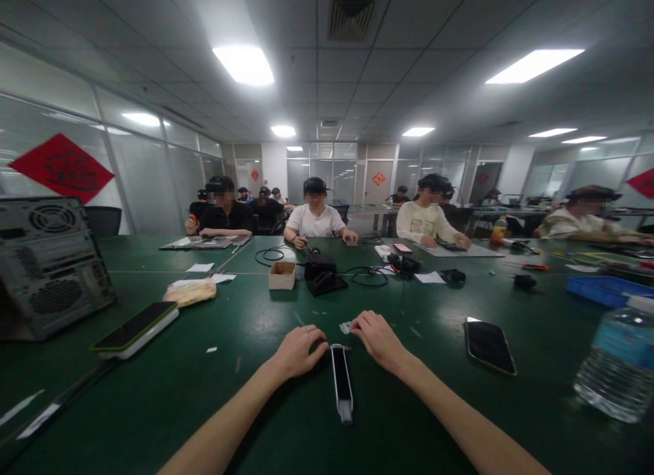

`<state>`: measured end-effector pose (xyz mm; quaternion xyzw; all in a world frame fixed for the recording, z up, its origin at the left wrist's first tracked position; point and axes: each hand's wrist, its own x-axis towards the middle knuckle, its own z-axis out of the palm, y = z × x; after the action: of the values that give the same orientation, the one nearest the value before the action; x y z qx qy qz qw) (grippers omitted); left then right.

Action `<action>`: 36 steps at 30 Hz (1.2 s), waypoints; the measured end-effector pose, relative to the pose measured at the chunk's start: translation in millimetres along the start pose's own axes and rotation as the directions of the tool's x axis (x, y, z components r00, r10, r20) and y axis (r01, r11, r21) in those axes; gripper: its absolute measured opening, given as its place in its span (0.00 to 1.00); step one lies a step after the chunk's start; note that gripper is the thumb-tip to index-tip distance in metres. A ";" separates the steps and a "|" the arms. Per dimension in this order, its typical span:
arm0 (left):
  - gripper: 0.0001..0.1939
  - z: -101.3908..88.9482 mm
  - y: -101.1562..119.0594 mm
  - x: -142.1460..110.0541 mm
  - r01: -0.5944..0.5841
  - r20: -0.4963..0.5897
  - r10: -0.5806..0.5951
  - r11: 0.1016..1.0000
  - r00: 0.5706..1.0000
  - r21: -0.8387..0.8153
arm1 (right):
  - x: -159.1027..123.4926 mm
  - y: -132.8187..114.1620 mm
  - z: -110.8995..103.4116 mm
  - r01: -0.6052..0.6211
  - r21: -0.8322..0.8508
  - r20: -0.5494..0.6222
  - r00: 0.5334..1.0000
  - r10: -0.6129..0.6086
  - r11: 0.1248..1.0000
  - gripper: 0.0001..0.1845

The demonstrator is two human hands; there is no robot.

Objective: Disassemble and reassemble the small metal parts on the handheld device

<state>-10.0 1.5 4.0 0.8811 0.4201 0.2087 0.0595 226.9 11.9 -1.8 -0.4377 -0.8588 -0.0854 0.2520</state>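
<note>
In the head view, a slim stick-shaped device [342, 379] with a long dark face and a pale frame lies on the green table before me. My left hand [301, 350] rests just left of its far end, fingers bent and drawn together. Whatever its fingertips hold, if anything, is hidden. Beyond the device and to its right is my right hand [379, 337], its thumb and fingers closed at the edge of a small crumpled clear piece [346, 328], which looks like plastic film. Both wrists lie low over the tabletop.
A computer case [51, 270] and a green-rimmed phone-like device [135, 328] are at left. A black phone [490, 345], a water bottle [618, 359] and a blue tray [603, 291] are at right. Ahead are a small box [282, 276], cables and several seated people.
</note>
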 end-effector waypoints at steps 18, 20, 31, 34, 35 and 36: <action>0.17 7.8 -2.6 10.9 0.184 -0.024 -0.253 0.762 0.967 -0.620 | 0.2 -25.3 -2.9 0.354 0.032 -0.264 0.905 -0.334 0.935 0.11; 0.14 3.8 -7.3 10.9 0.242 -0.065 -0.327 0.807 0.943 -0.538 | 0.3 -16.6 -6.9 0.274 0.046 -0.236 0.937 -0.256 0.961 0.10; 0.11 -5.6 -11.9 6.9 0.431 0.074 -0.427 0.868 0.901 -0.247 | -4.9 2.6 -14.8 0.074 0.076 0.249 0.964 -0.090 0.994 0.10; 0.11 -9.2 -7.4 6.9 0.441 0.111 -0.427 0.862 0.897 -0.248 | -3.7 0.0 -9.3 0.089 0.083 0.266 0.958 -0.109 0.993 0.11; 0.11 -9.4 -7.4 6.9 0.442 0.116 -0.426 0.861 0.897 -0.252 | -3.4 -0.4 -7.5 0.096 0.084 0.268 0.957 -0.115 0.992 0.11; 0.11 -9.0 -8.1 6.9 0.442 0.120 -0.425 0.859 0.897 -0.257 | -3.3 -0.7 -5.9 0.101 0.083 0.268 0.956 -0.120 0.991 0.11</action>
<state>-15.8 11.3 12.0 0.7525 0.5721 0.2209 0.2402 230.1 7.0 1.6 -0.3876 -0.9109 -0.0089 0.1410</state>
